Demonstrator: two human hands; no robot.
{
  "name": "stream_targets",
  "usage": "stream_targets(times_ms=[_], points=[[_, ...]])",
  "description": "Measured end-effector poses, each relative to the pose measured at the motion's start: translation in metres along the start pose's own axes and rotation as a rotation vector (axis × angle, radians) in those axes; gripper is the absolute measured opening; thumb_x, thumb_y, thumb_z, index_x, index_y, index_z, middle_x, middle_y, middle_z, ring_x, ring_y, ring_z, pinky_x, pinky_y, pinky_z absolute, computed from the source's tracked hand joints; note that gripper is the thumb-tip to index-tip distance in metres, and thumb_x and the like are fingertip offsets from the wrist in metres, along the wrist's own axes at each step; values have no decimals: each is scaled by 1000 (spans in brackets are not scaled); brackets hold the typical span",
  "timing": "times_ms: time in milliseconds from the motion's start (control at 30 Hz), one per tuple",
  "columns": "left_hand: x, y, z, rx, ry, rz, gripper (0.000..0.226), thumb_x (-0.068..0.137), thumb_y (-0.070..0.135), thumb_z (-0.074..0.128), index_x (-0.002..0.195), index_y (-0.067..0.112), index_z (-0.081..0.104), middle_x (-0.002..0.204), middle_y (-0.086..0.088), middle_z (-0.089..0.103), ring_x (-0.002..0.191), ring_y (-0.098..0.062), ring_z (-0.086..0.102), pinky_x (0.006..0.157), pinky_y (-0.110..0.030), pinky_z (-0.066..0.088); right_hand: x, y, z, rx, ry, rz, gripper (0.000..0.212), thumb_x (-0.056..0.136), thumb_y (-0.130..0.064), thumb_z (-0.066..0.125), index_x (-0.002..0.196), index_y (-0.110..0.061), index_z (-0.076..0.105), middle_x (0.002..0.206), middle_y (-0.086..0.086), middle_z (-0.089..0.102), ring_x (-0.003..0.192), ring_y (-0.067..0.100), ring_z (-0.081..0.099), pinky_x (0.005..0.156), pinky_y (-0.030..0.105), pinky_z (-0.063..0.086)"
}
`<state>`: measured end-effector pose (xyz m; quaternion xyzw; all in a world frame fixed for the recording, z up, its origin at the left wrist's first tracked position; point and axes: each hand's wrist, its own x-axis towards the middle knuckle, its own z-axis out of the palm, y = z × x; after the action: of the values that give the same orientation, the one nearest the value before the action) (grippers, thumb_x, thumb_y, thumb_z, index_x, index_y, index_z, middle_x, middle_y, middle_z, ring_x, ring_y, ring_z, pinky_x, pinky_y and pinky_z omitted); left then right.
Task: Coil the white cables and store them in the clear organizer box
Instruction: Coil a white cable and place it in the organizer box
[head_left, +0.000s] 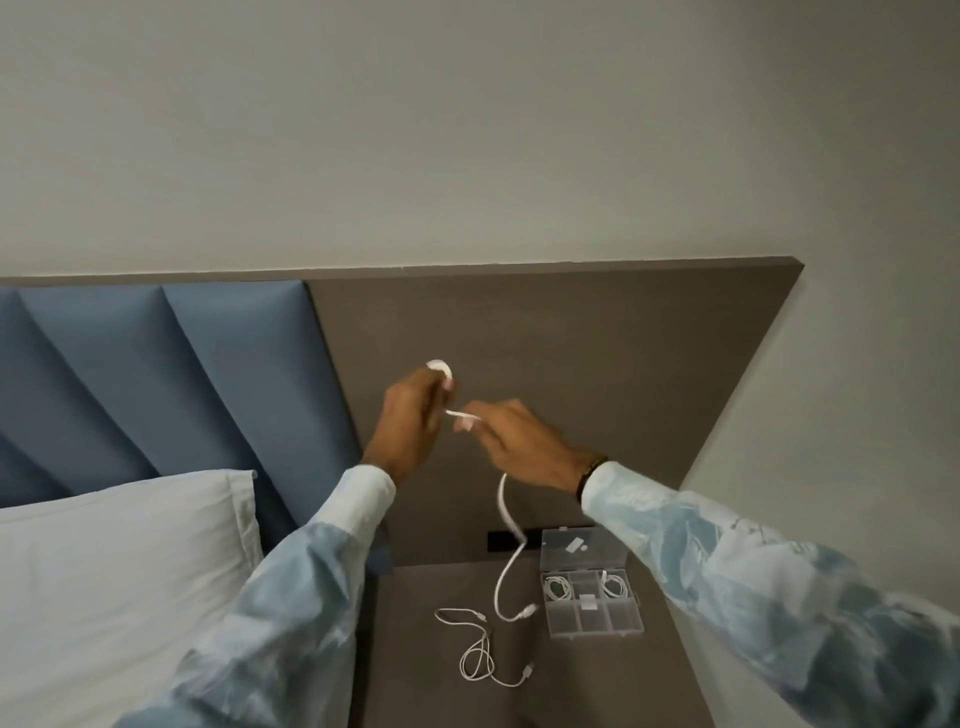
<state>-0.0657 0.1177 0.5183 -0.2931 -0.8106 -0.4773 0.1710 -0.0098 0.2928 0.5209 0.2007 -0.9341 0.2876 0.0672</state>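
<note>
My left hand (410, 421) and my right hand (519, 441) are raised in front of the headboard, both closed on one white cable (506, 519). A small loop of it shows above my left fingers, a short stretch runs between the hands, and the rest hangs down to the nightstand, ending in a plug beside the box. A second white cable (480, 654) lies loosely tangled on the nightstand. The clear organizer box (592, 597) stands open at the right, with a coiled white cable in each of two back compartments.
The brown nightstand top (415, 649) is narrow, between the bed and the wall. A white pillow (119, 571) lies at the left. Behind stand the blue padded headboard (156, 374) and brown panel (571, 338) with a black socket strip (501, 540).
</note>
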Motion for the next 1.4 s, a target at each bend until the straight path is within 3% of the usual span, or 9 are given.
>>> stream_targets(times_ms=[133,233,433,567,700,833,1000,1200,1400], points=[[-19,1,0,38,-288,-115,35,109,17,42,83,21,65,74,-3,62,63,-2,52,65,-25,41,15,9,-42,-197,30,-41,21,101,-35,52,97,-24,68,87,-5,70,78,16,63,72,42,56],[-17,18,-5,-352,-434,-350,38,111,14,34,98,7,69,71,-1,53,63,-8,51,68,-19,44,16,18,-57,-214,132,-63,31,97,-49,57,90,-22,70,75,-10,65,65,10,58,61,32,52],[21,42,-22,-1496,55,-578,35,110,21,35,95,5,63,69,0,53,65,-10,49,67,-19,49,-4,18,-16,-116,114,112,41,108,-45,30,101,-24,65,74,6,68,64,27,65,64,48,57],[31,21,-16,-589,335,-297,32,110,17,43,102,2,70,78,-4,63,70,-8,61,74,-23,53,-14,-2,8,-119,-39,73,33,107,-44,29,111,-28,57,87,5,70,74,27,67,69,47,58],[-1,-12,-10,49,-105,-21,28,107,9,45,87,10,64,73,0,59,65,-10,54,70,-30,43,4,-10,-22,-67,69,-9,23,106,-33,43,103,-19,61,88,4,69,77,23,65,70,44,54],[-20,-3,-2,-501,-363,-375,44,112,17,33,93,10,73,69,0,54,62,-7,55,66,-18,47,20,4,-59,-163,211,3,21,98,-40,60,95,-20,64,71,-6,61,64,16,58,59,32,47],[8,23,-10,-1327,-66,-482,42,109,25,38,92,7,73,69,0,51,63,-13,51,65,-21,50,0,16,-30,-180,110,89,31,108,-34,41,112,-16,66,71,9,66,59,26,61,55,40,51],[10,5,6,-561,273,-329,33,110,22,43,102,8,71,76,-2,63,71,-11,62,76,-26,55,-9,-20,12,-233,-107,-48,18,107,-28,36,110,-17,50,70,-6,52,54,16,55,46,32,44],[-13,0,9,-499,-124,-359,41,111,20,38,88,4,68,72,-7,63,64,-12,61,68,-23,53,26,-17,-42,-135,161,35,19,98,-27,58,114,-23,68,96,3,75,77,16,65,71,37,57]])
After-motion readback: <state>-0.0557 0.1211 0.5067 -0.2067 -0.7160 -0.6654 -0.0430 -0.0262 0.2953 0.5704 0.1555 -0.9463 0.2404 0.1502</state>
